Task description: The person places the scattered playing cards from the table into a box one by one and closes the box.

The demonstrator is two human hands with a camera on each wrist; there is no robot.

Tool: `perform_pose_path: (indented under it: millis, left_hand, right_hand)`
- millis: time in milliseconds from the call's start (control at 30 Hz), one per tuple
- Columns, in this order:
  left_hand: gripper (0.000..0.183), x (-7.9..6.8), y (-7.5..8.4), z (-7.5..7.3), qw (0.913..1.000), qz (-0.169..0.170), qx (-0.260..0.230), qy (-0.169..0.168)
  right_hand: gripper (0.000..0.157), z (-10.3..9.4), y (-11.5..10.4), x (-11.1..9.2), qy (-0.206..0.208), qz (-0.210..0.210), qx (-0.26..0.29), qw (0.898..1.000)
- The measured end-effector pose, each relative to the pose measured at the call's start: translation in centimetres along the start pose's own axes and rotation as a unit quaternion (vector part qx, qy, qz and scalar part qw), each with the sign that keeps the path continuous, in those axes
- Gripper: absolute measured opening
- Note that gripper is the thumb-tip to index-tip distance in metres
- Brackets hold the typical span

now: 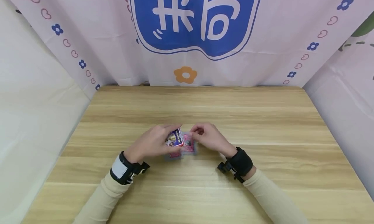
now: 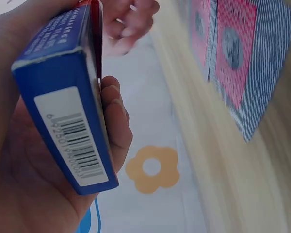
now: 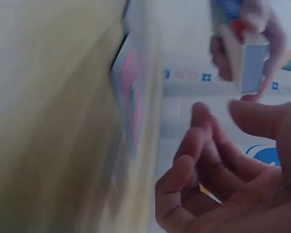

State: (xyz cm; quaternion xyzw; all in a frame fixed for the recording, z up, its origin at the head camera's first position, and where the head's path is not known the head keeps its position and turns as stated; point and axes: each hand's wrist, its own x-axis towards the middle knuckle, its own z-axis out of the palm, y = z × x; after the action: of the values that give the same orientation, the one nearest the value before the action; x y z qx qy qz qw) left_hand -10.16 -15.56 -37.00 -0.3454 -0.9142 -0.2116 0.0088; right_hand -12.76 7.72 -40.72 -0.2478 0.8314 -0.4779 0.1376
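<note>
Left hand (image 1: 153,141) grips blue box (image 1: 175,138), fingers curled round it, above table (image 1: 222,198). Barcode label (image 2: 70,136) on box end: we read "6 925019"; front lettering too small for us. Right hand (image 1: 211,138) at 3 o'clock of box, fingers loosely bent, holding nothing. Pink-backed cards (image 1: 190,147) on table, 4 and 6 o'clock of box. Curtain (image 1: 280,39) at 12 o'clock: white characters on blue emblem (image 1: 197,22).

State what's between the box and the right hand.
In the head view, a pink-backed card on the table shows between the box and the right hand.
</note>
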Motion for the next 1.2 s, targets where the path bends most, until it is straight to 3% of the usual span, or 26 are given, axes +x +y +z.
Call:
perform_pose_path:
  millis: [67,233,333,433,633,833,1033,1200]
  left_hand:
    - [0.076,-0.1,-0.4,-0.4,0.9999,-0.013,0.000,0.000]
    - [0.081,-0.5,-1.1,-1.1,0.9987,-0.050,0.004,-0.005]
    - [0.082,-0.5,-1.4,-1.1,0.9985,-0.055,0.005,-0.006]
    - [0.081,-0.4,-1.7,-1.0,0.9986,-0.052,0.005,-0.007]
    - [0.079,-0.5,-1.9,-0.9,0.9983,-0.056,-0.002,-0.016]
    - [0.077,-0.6,-1.6,-1.0,0.9991,-0.040,-0.003,-0.013]
    - [0.077,-0.5,-1.2,-0.9,0.9997,-0.021,-0.003,-0.007]
    - [0.079,-0.3,-0.8,-0.8,1.0000,-0.002,-0.001,-0.002]
  right_hand:
    - [0.018,0.0,0.2,0.4,0.008,-0.016,-0.085,0.996]
    - [0.053,0.5,0.0,0.8,-0.016,0.007,-0.238,0.971]
    - [0.060,0.8,0.1,0.8,-0.026,0.031,-0.262,0.964]
    - [0.055,0.6,0.3,0.8,-0.025,0.050,-0.263,0.963]
    - [0.031,-0.8,0.6,0.5,-0.025,0.041,-0.213,0.976]
    - [0.004,-3.0,-0.3,0.0,-0.058,0.011,-0.071,0.996]
    - [0.025,-4.4,-1.8,-0.4,-0.006,0.016,0.064,0.998]
    - [0.023,-3.8,-2.8,-0.4,0.006,0.011,0.084,0.996]
